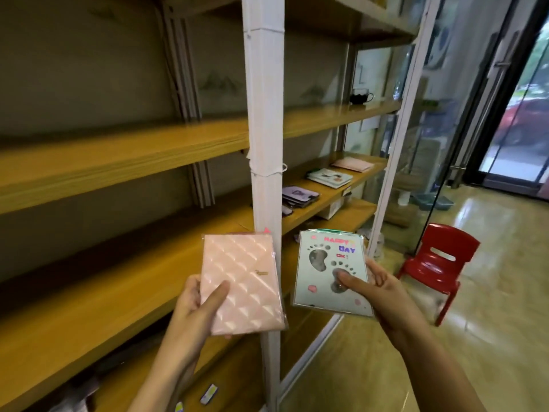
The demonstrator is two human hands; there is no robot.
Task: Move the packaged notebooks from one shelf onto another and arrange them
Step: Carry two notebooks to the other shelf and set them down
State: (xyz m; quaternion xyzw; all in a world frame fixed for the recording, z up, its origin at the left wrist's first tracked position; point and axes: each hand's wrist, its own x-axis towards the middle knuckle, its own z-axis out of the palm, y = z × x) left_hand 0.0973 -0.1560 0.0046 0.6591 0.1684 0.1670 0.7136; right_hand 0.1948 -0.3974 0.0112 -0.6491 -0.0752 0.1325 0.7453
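Note:
My left hand point(193, 304) grips a pink quilted packaged notebook point(246, 289), thumb on its cover, in front of the white upright post point(263, 114). My right hand point(377, 286) pinches a pale green packaged notebook point(323, 278) printed with footprints and coloured letters, thumb on top. Both are held in the air before the shelves. On the right-hand shelf point(332, 191) lie more packaged notebooks: a purple stack point(298, 196), a pale green stack point(328, 177) and a pink one point(352, 164). The wooden shelf on the left point(98, 292) is bare.
A black cup point(361, 98) stands on the upper right shelf. A red plastic chair point(436, 266) sits on the glossy floor to the right, beside a glass panel and door. Small items lie on the bottom shelf point(208, 394).

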